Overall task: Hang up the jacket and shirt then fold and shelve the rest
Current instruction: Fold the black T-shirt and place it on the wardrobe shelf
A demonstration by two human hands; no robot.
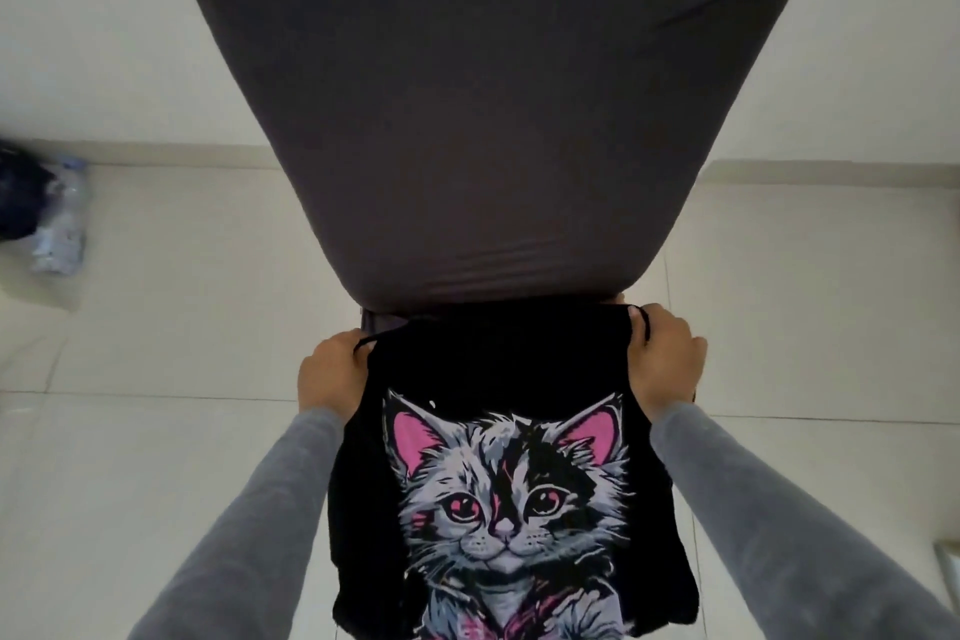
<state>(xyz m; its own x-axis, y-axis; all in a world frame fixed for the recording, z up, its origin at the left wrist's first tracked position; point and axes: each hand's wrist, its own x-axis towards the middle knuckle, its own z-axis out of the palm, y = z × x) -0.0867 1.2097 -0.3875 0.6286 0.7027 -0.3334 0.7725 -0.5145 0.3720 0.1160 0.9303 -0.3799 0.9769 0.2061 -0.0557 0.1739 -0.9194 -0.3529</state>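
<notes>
Pale tiled floor (156, 431) fills most of the view, meeting a plain light wall (78, 16) at the far side. Over it, a broad grey cloth-covered surface (483, 120) runs from the top edge down to the middle, narrowing to a rounded near end; cloth smooth, a few faint creases close to that end. What it stands on is hidden. Black shirt (493, 369) with a large cat print in grey, white and pink: its top edge is held level right at the near end of the grey surface, and the rest hangs down toward the camera between the forearms, print facing up and readable. Cannot tell whether the top edge touches the surface or sits just short of it. Both arms in grey sleeves (249, 525) reach forward from the lower corners. Left hand (330, 374) grips the shirt's upper left corner, fingers curled into the cloth, knuckles outward. Right hand (667, 361) grips the upper right corner the same way, thumb on top of the edge. A thin black strand of the cloth loops past each hand. Far left on the floor, by the wall, a clear plastic bottle (62, 218) lies beside a dark bundle (21, 198); both blurred.
</notes>
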